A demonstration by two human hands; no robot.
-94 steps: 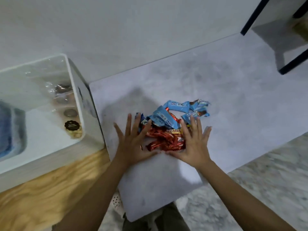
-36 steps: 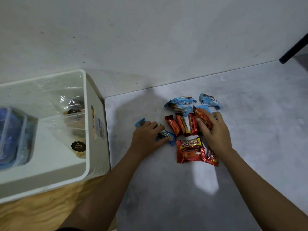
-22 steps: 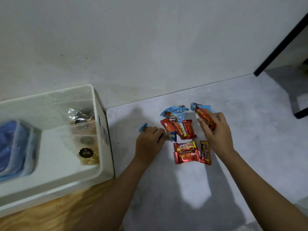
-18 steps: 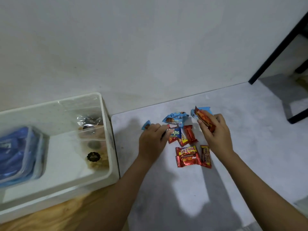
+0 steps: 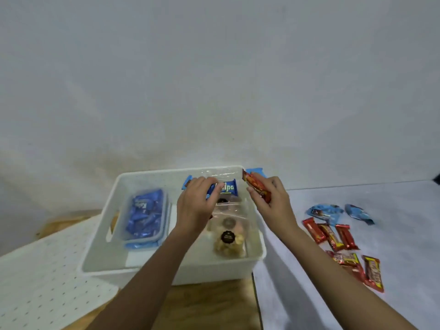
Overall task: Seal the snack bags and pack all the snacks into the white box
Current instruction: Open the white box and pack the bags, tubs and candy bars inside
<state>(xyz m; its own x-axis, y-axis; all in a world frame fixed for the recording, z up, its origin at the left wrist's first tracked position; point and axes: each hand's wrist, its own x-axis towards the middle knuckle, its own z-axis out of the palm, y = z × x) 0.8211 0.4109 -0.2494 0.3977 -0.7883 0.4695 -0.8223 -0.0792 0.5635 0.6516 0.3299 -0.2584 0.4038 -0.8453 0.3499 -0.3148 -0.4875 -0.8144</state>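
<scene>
Over the white plastic box [image 5: 214, 272], the left hand [image 5: 196, 207] grips blue snack packets [image 5: 227, 188]; the right hand [image 5: 273, 203] grips a red wrapped bar [image 5: 258, 190].

wooden top [image 5: 214, 306]: white box [image 5: 202, 275], dotted mat [image 5: 47, 282] | grey top [image 5: 404, 234]: red bars [image 5: 342, 236], blue packets [image 5: 325, 211]

Apparently bare forearms [image 5: 152, 265] and fingers [image 5: 278, 186]

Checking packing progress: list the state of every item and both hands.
white box: open, partly filled.
lidded tub: in box, holds blue wrappers.
cookie bag: in box, seal unclear.
left hand: grips blue packs over box.
right hand: grips red bar at box's edge.
loose red bars: on table, unpacked.
loose blue packs: on table, unpacked.
</scene>
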